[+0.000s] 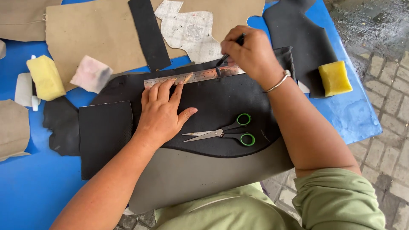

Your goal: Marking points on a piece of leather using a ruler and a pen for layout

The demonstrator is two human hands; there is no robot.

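Note:
My left hand (pixel 164 108) lies flat with spread fingers on a metal ruler (pixel 196 76) and the large black leather piece (pixel 217 102) under it. My right hand (pixel 251 53) grips a dark pen or marker (pixel 226 57) whose tip meets the leather at the ruler's edge. Green-handled scissors (pixel 226 134) rest shut on the black leather, just right of my left hand. All of it sits on a blue table (pixel 34 183).
A black square piece (pixel 104 136) lies left of my left arm. Yellow sponges sit at left (pixel 44 76) and right (pixel 334 78). A pale cloth (pixel 91 73), tan sheets (pixel 93 34), a black strip (pixel 149 32) and a white pattern (pixel 189 30) lie at the back. Paved ground (pixel 383 140) lies beyond the table's right edge.

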